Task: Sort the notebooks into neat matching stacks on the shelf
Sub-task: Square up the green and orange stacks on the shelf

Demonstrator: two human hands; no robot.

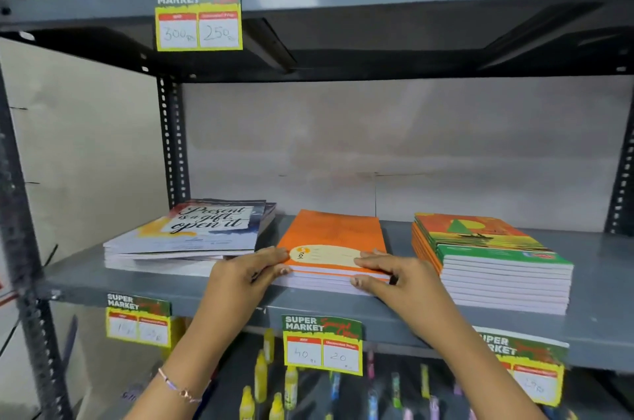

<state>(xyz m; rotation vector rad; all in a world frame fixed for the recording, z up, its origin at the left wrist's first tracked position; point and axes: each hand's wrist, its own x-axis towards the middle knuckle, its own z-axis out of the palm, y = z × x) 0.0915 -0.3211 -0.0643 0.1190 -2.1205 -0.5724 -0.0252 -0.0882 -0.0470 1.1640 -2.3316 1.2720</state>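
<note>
The left hand (247, 273) and right hand (389, 273) grasp the front corners of the orange notebook stack (331, 241) at mid-shelf (164, 285); a lettered stack (192, 234) lies at nine o'clock, a green-covered stack (494, 258) at three

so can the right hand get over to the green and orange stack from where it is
Probably yes. The right hand rests on the orange stack, right beside the green and orange stack, with only a bare strip of shelf between them.
</note>
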